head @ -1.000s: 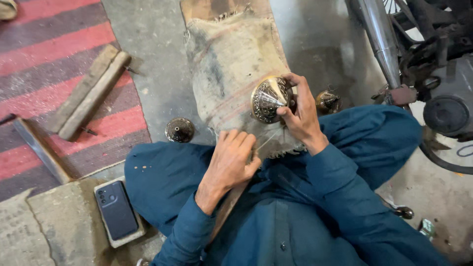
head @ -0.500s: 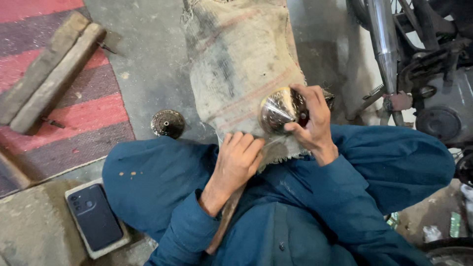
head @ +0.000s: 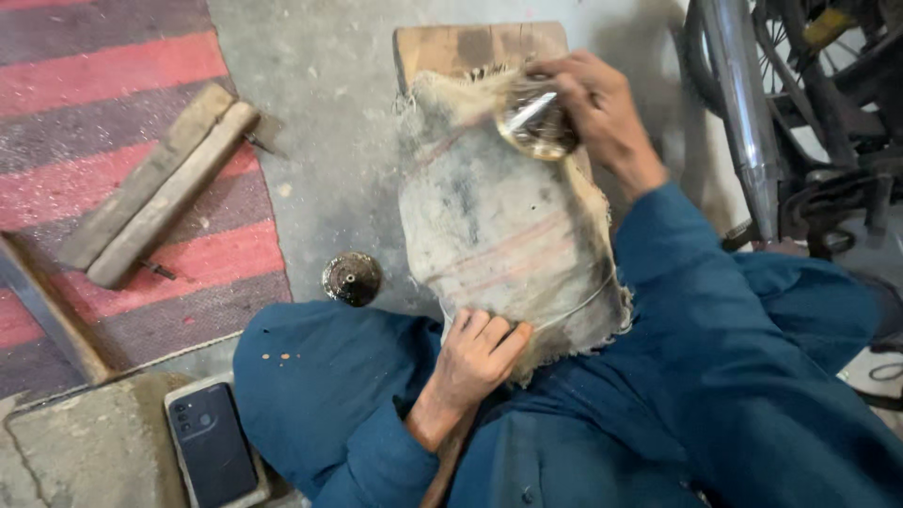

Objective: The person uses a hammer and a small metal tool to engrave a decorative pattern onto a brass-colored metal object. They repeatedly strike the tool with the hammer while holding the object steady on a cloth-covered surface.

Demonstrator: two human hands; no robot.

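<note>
In the head view, the right hand [head: 602, 108] is clenched around a shiny round metal piece [head: 534, 120] at the far end of the cloth-covered board [head: 503, 226]. The left hand [head: 475, 353] presses flat on the near edge of the cloth, grasping nothing. The step looks like rubbing the piece on the cloth, which calls for firm pressure while the board is kept steady.

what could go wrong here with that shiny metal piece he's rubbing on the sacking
The right hand grips the shiny metal piece by its edge at the far end of the burlap-wrapped plank; it may slip and fly toward the motorcycle exhaust. The left hand pins only the burlap's near corner, so the cloth could bunch. The phone lies close to the knee and might get knocked.
</note>
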